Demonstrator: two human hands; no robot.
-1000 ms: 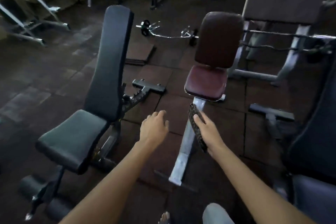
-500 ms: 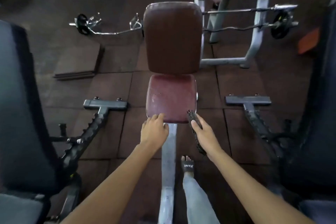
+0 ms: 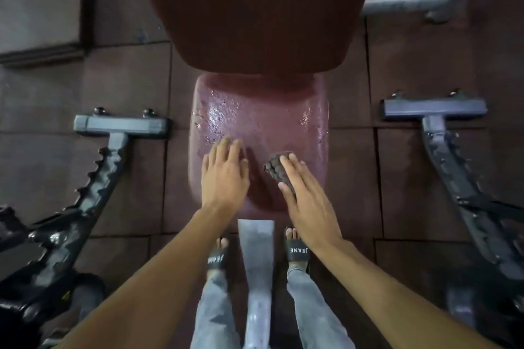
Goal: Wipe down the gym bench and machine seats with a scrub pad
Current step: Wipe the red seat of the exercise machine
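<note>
- Upper left of frame: stack of floor mats (image 3: 39, 11), dark edge facing right, lying on the tiled rubber floor (image 3: 127, 71).
- Left of frame, mid-height: grey T-shaped foot (image 3: 122, 125) of a neighbouring bench, two bolts on top; a notched black adjustment rail (image 3: 96, 178) runs from it down toward the lower left corner.
- Centre, upper half: maroon backrest (image 3: 255, 8), large, fills the top of the frame and overhangs the rear edge of the seat.
- Centre: maroon seat (image 3: 266, 110), the worktop here. Surface glistens, wet patches on the upper left and along the right edge.
- Left hand (image 3: 224, 176): flat on the left half of the seat, palm down, fingers straight and together, grasping nothing.
- Scrub pad (image 3: 276, 170): dark, knobbly, on the seat just right of centre. Its upper left end shows; the rest sits under the right hand.
- Right hand (image 3: 306, 195): palm down over the pad, fingers extended, pressing it against the seat rather than curled round it.
- Bottom centre: grey metal beam (image 3: 256, 263) runs from under the seat's front edge toward the bottom of frame, between two feet in black slides (image 3: 297, 251) lettered "JEANE", light jeans above.
- Right of frame, mid-height: second grey T-shaped foot (image 3: 433, 108), its rail heading to the lower right.
- Upper right: grey tubular frame (image 3: 408, 5), blurred.
</note>
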